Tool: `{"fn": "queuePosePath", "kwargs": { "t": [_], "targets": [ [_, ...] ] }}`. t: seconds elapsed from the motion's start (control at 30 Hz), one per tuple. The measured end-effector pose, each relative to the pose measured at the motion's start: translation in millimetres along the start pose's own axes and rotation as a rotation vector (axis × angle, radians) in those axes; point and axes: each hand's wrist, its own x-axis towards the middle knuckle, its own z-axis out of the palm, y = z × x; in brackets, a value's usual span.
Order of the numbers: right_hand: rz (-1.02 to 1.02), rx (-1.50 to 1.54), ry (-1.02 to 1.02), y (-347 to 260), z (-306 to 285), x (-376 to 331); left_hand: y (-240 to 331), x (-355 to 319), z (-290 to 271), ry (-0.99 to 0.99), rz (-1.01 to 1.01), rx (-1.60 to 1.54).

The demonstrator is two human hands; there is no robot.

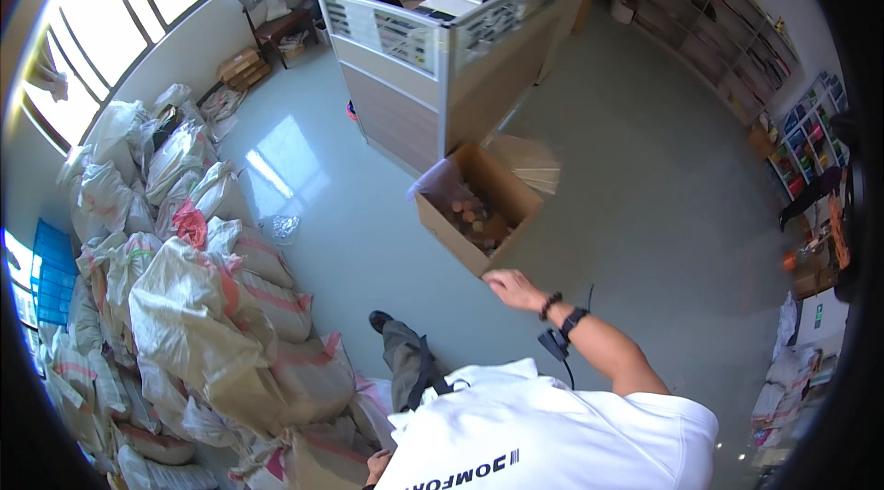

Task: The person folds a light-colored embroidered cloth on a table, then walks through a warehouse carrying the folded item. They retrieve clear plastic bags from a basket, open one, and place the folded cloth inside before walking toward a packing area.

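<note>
My right hand (pixel 514 289), with a dark bead bracelet (pixel 550 306) and a black wristband (pixel 575 319), reaches forward with curled fingers. It appears right at the near corner of an open cardboard box (pixel 451 230); whether it grips the corner, I cannot tell. Inside the box lie several small round orange and brown pieces (pixel 470 211). A pale purple liner (pixel 440 179) hangs over its left rim. Low at the bottom edge, my left hand (pixel 378 462) shows only in part beside my white shirt, its fingers mostly hidden.
Stuffed white woven sacks (pixel 198 324) are heaped along the left, under the window. Beyond the box stands an office partition (pixel 391 108); pale flat sheets (pixel 529 163) lie beside the box. A clear plastic scrap (pixel 284 229) is on the floor. Shelves (pixel 723 20) line the right.
</note>
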Motion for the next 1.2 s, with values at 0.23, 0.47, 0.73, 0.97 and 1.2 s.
{"fn": "queuePosePath", "kwargs": {
  "t": [0.23,0.47,0.73,0.97,1.2],
  "targets": [
    [-0.101,0.213,-0.670,-170.8,37.0,270.3,470.4,103.9,-195.4,-0.273,0.437,-0.590],
    [-0.258,0.194,-0.767,-179.8,81.3,490.6,766.4,184.2,-298.6,-0.574,0.608,0.103],
    [-0.104,0.252,-0.920,-231.7,53.7,781.0,990.0,303.6,-428.4,-0.545,0.706,0.075],
    [-0.145,0.142,-0.535,-258.7,106.4,994.8,1158.4,530.0,-524.4,-0.597,0.831,0.252],
    [-0.035,0.070,-0.365,-313.7,141.6,1153.4,1352.1,634.1,-637.6,-0.811,1.036,0.557]
  ]
}}
